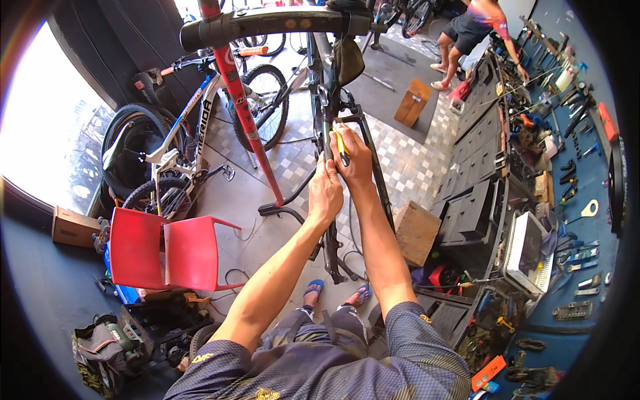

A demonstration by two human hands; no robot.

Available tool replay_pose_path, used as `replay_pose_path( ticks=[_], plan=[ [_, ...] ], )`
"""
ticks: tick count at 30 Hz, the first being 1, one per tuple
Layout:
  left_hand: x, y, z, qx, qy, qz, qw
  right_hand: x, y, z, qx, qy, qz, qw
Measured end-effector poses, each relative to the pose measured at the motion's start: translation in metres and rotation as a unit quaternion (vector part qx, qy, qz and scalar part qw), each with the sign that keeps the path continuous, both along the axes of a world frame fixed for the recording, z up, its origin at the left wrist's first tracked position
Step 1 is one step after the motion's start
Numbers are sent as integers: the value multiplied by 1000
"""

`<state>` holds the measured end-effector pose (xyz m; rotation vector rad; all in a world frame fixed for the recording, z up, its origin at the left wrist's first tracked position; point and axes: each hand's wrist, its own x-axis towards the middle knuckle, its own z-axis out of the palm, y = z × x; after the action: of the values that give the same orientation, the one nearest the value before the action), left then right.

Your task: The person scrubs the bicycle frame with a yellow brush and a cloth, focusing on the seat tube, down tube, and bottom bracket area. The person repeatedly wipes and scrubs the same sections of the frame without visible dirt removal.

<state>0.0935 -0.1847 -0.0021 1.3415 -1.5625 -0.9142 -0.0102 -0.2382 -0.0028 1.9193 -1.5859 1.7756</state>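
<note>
A dark bicycle frame (331, 250) hangs upright in front of me, below the black arm (280, 24) of a red repair stand (241, 100). My left hand (325, 192) is closed against one of the frame's tubes, thumb pointing up along it. Just above and to the right, my right hand (358, 164) grips a hand tool with a yellow and black handle (342, 148). The tool's working end meets the frame near my fingertips; its exact kind is hidden. A small dark bag (349, 61) hangs on the frame higher up.
Left stand a red chair (190, 252) and a white mountain bike (193, 137). Black drawer cabinets (467, 160) and a cluttered bench run along the right, below a blue tool wall (587, 267). Wooden boxes (417, 233) sit nearby. Another person (470, 30) bends at the far bench.
</note>
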Motion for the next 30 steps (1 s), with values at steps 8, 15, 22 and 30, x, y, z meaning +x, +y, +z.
replay_pose_path(
  ticks=[8,15,22,30],
  plan=[
    [0,-6,6,15,-10,12,1000,-2,-11,4,179,-144,-109,967],
    [-5,-9,-5,-5,14,19,1000,-7,10,7,71,-45,15,996],
    [-3,-9,-4,-6,27,12,1000,5,1,6,224,-83,-126,963],
    [-4,-8,4,4,21,23,1000,-3,20,-11,25,-122,-77,989]
  ],
)
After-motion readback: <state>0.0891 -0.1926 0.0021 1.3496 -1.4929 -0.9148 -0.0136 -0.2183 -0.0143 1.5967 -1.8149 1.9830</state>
